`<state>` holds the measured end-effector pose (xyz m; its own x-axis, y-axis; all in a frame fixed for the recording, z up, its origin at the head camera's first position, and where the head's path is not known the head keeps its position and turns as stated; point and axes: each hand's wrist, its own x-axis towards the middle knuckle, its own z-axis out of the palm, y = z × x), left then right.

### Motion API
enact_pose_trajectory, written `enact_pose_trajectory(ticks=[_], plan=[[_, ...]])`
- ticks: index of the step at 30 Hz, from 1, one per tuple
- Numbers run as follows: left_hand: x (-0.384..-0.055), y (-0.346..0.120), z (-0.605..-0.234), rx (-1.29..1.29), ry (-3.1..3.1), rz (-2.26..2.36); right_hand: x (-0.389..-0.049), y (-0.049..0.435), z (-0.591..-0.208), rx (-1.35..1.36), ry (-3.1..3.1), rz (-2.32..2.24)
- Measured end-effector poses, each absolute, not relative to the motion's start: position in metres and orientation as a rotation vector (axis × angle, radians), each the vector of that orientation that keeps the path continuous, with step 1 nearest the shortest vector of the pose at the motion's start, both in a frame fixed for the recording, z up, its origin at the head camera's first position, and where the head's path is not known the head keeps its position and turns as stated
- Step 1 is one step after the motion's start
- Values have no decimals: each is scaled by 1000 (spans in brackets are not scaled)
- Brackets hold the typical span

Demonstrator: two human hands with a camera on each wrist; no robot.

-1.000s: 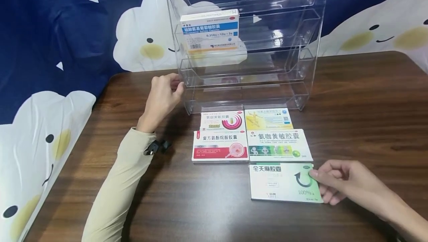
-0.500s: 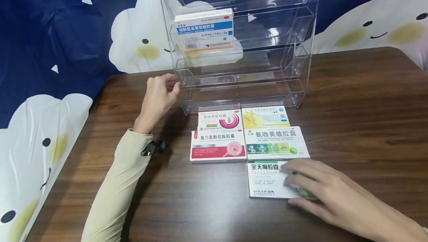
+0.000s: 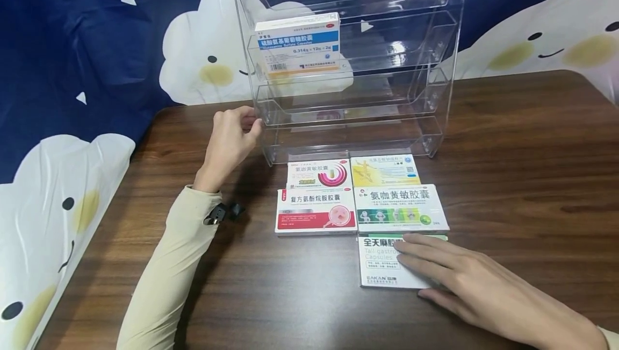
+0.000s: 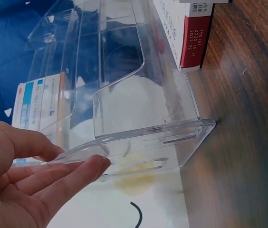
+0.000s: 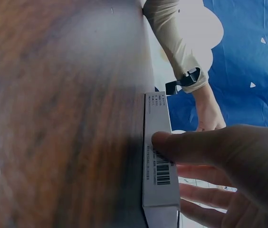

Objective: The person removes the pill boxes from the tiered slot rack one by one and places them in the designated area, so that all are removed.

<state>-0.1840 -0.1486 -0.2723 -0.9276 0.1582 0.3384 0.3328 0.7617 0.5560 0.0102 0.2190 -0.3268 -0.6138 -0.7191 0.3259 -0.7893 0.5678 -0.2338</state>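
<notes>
My left hand pinches the left side panel of a clear plastic display rack; in the left wrist view the thumb and fingers lie on either side of the panel. The right hand spans a white and green medicine box, flat on the table, and covers its right half. In the right wrist view the thumb presses the box's barcoded side, with the other fingers over its top face. Directly behind it lies a green-banded medicine box.
A red and white box, a pink-ringed box and a yellow and white box lie in front of the rack. One blue and white box stands on a rack tier. A cloud-print curtain hangs behind the wooden table.
The right hand has moved from the green box's right end to lie over it, its fingers now settled across the box. The left hand has stayed at the rack's side.
</notes>
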Motion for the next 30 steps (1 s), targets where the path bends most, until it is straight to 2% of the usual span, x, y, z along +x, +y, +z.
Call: enact_pose_trajectory(ticks=[30], plan=[[-183, -150, -272, -433, -2662, -950, 5, 222, -329, 1289, -2568, 637]])
